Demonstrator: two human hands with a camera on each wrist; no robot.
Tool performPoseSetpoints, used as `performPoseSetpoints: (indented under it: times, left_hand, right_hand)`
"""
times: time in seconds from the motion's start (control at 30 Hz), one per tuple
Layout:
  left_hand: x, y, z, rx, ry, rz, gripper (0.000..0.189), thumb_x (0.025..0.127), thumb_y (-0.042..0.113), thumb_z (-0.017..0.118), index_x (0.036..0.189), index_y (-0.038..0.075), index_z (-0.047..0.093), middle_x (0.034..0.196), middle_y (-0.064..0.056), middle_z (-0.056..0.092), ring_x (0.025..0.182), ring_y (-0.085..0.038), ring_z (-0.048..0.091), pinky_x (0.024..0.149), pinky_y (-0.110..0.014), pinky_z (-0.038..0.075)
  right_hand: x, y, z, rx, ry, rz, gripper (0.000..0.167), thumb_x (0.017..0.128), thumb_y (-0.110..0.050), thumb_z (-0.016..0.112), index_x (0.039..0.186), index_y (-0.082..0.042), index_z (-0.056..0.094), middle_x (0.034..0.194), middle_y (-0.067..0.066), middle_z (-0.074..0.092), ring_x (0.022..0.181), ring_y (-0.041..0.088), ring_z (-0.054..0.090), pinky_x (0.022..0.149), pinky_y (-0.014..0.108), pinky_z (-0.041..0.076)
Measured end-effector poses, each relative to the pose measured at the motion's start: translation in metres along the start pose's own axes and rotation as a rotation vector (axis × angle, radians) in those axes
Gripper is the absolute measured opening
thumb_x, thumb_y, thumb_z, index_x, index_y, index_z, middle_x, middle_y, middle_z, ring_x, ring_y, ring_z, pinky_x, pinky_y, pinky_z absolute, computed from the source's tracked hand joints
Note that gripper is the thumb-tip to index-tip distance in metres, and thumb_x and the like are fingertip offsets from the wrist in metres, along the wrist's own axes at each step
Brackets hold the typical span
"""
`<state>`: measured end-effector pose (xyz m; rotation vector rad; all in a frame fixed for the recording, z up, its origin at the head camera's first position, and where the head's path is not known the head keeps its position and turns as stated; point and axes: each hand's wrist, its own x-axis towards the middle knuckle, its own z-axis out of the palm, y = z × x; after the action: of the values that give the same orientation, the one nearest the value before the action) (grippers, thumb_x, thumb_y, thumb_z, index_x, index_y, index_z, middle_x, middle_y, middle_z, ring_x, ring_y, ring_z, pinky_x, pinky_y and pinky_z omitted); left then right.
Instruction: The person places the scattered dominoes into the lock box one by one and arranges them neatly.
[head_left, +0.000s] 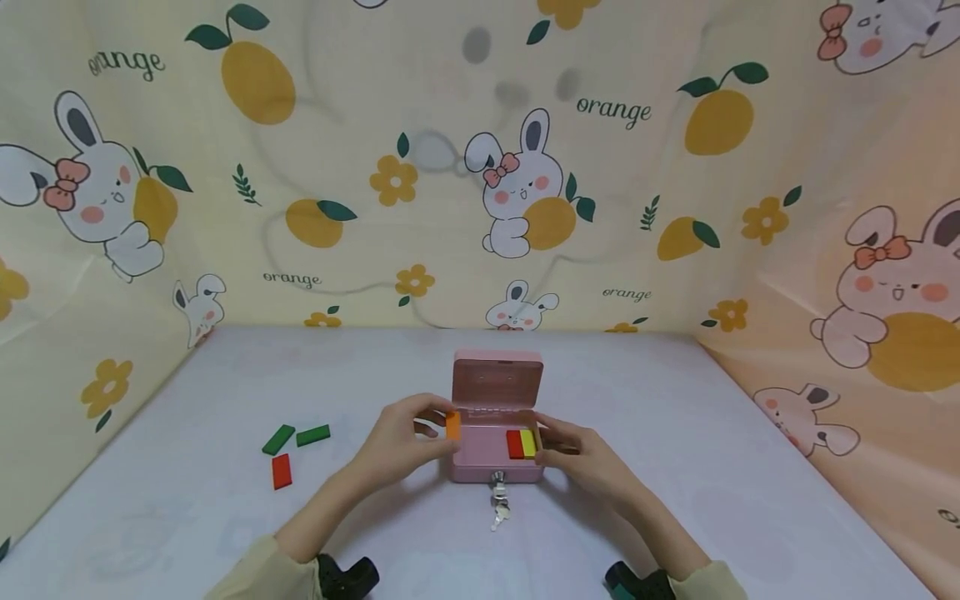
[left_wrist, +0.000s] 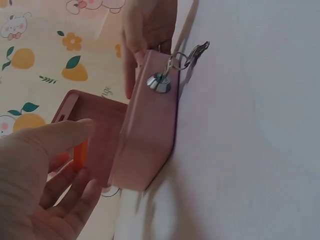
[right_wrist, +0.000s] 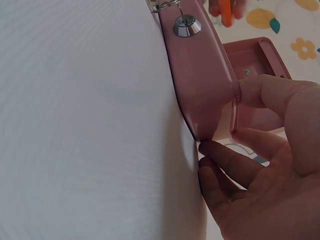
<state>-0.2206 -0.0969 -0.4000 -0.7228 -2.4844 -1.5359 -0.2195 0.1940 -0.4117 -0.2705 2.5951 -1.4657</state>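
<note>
A pink cash box point(head_left: 480, 473) stands on the table with its lid point(head_left: 497, 382) raised; keys point(head_left: 499, 504) hang from its front lock. Inside, at the right, a red block point(head_left: 514, 445) and a yellow block point(head_left: 528, 443) lie side by side. My left hand point(head_left: 405, 440) pinches an orange block point(head_left: 453, 426) between thumb and fingers at the box's left edge; in the left wrist view this orange block point(left_wrist: 80, 154) shows upright. At the right end, my right hand point(head_left: 588, 457) grips the box, thumb point(right_wrist: 257, 90) at the rim and fingers against the side wall.
Left of the box, two green blocks point(head_left: 278, 440) and a red block point(head_left: 281, 472) lie loose on the white tabletop point(head_left: 630, 375). A patterned cloth point(head_left: 360, 108) rises behind and at both sides. Black wrist devices point(head_left: 348, 577) sit at both sleeves.
</note>
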Motion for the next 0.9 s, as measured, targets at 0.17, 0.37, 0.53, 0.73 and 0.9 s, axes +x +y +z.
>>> performPoseSetpoints:
  times: [0.17,0.37,0.53,0.73,0.9]
  left_hand:
    - [0.006,-0.002,0.010,0.000,-0.024,0.025,0.039,0.082,0.013,0.082,0.116,0.006,0.065,0.106,0.000,0.065,0.093,-0.017,0.063,0.083,-0.032,0.055]
    - [0.011,-0.005,0.019,0.015,-0.026,0.019,0.038,0.082,0.014,0.082,0.115,0.007,0.065,0.106,0.000,0.065,0.094,-0.022,0.065,0.083,-0.036,0.055]
    - [0.015,-0.004,0.023,0.018,-0.001,0.035,0.036,0.080,0.012,0.083,0.112,0.007,0.066,0.103,0.000,0.066,0.093,-0.024,0.064,0.081,-0.040,0.055]
    - [0.019,-0.001,0.028,-0.013,-0.004,0.054,0.036,0.081,0.010,0.082,0.112,0.005,0.065,0.103,-0.003,0.065,0.092,-0.021,0.065,0.080,-0.034,0.056]
    - [0.023,-0.001,0.036,-0.032,-0.036,0.042,0.037,0.082,0.011,0.082,0.113,0.005,0.063,0.104,-0.004,0.065,0.093,-0.024,0.066,0.081,-0.032,0.056]
  right_hand:
    - [0.000,-0.002,0.000,0.012,-0.003,0.011,0.059,0.091,-0.020,0.070,0.146,-0.022,0.050,0.135,0.010,0.058,0.121,0.031,0.054,0.099,0.068,0.034]
    - [-0.001,-0.001,0.000,0.004,0.003,0.017,0.060,0.090,-0.020,0.071,0.146,-0.023,0.050,0.134,0.008,0.059,0.120,0.029,0.055,0.099,0.067,0.035]
    - [-0.001,0.000,0.001,0.012,0.004,0.020,0.060,0.090,-0.021,0.072,0.146,-0.026,0.050,0.136,0.007,0.058,0.121,0.030,0.055,0.099,0.067,0.035]
    - [0.000,0.001,0.001,0.038,-0.005,0.005,0.058,0.092,-0.018,0.069,0.146,-0.025,0.050,0.136,0.009,0.058,0.122,0.032,0.054,0.100,0.068,0.034]
    - [0.000,0.004,0.001,0.044,-0.020,-0.022,0.057,0.093,-0.015,0.068,0.146,-0.025,0.050,0.132,0.008,0.060,0.124,0.031,0.053,0.102,0.066,0.032]
